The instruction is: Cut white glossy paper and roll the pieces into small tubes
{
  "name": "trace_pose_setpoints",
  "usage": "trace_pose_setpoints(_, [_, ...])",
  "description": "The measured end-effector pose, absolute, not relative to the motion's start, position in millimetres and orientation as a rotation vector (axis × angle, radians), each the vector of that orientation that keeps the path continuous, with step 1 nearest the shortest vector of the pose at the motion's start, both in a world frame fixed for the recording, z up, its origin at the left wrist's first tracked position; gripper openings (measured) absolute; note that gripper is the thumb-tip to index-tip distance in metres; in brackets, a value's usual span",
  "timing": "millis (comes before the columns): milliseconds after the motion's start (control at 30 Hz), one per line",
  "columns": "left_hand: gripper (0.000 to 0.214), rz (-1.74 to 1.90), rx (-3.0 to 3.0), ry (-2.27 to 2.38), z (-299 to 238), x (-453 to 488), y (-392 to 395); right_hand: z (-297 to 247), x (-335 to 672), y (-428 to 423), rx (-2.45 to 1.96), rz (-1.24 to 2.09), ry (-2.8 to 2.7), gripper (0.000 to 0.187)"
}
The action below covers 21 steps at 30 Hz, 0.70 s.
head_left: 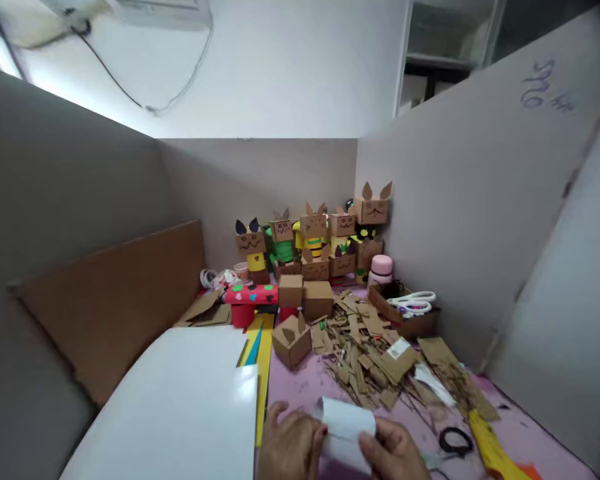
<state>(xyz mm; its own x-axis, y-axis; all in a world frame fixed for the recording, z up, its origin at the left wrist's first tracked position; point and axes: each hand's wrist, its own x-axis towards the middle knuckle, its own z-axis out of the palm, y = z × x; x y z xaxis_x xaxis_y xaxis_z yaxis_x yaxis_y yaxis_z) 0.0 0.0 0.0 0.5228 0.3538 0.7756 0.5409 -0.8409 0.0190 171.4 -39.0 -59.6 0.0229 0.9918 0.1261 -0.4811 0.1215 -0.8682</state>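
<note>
A sheet of white paper rolled into a short tube [347, 427] is held low in the head view, above the pink table. My right hand [397, 453] grips the tube's right end, with the thumb on the front and the fingers behind it. My left hand [291, 445] is closed at the tube's left end, its fingers curled against the edge. Part of the tube's left side is hidden by those fingers. A cardboard box with ears [293, 341] stands just beyond the left hand.
Left lies a large white sheet [190, 393] over yellow card [263, 360]. Cardboard scraps [365, 353] cover the right side, near black tape [455, 441] and a box [420, 325] holding scissors [415, 302]. Several cardboard animal figures [313, 227] stand at the back, near a pink bottle [381, 265].
</note>
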Motion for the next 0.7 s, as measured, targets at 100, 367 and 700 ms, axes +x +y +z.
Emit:
trace_pose_setpoints(100, [0.031,-1.22,-2.497,-0.84,2.1,2.4,-2.0,-61.6,172.3,-40.9,-0.822,1.301,-0.905,0.05])
trace_pose_setpoints(367, [0.029,-1.165,-2.479,-0.873,7.4,-3.2,-3.9,-59.1,171.2,-44.6,-0.901,1.25,-0.888,0.053])
trace_pose_setpoints(700, [0.017,-1.449,-2.44,-1.144,17.0,-27.6,12.5,-37.4,171.9,-48.5,-1.048,1.132,-0.808,0.058])
